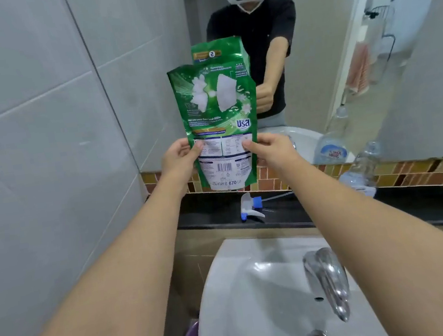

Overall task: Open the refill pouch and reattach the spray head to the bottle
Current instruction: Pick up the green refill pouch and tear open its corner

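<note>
The left hand [182, 156] and right hand [264, 148] are each pinching a lower side edge of the green refill pouch [215, 106], holding it upright at frame centre, probably to keep its top reachable for tearing. The spray head [250, 206] is lying below on the dark bench [291, 212], beside the clear bottle [364, 168] at right.

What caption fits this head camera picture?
Both hands hold a green refill pouch above the sink.
</note>
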